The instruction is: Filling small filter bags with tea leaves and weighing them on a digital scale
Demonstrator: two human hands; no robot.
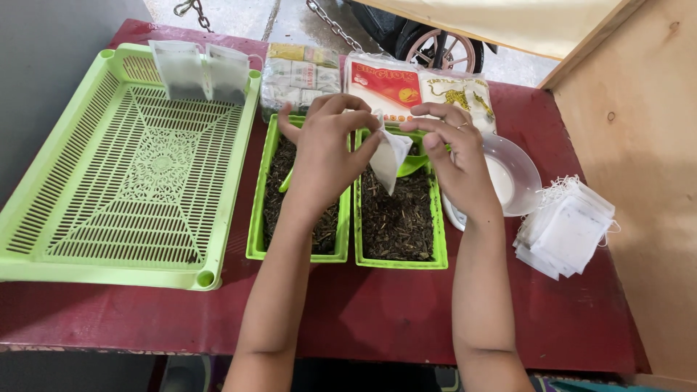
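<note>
My left hand [327, 149] and my right hand [454, 156] both hold a small white filter bag [388, 160] above two narrow green trays of dark loose tea. The left fingers pinch the bag's top left edge, the right fingers its top right edge. The bag hangs over the right tea tray [438, 239]. The left tea tray [255, 232] lies under my left wrist. A green scoop [414, 165] rests in the right tray, partly hidden behind the bag.
A large green perforated tray [131, 174] fills the left of the red table [377, 312], with two filled bags [200, 69] at its far edge. Packets [385, 83] lie at the back. A clear bowl [523, 174] and a stack of empty white bags [570, 229] sit right. A wooden panel [646, 145] stands at right.
</note>
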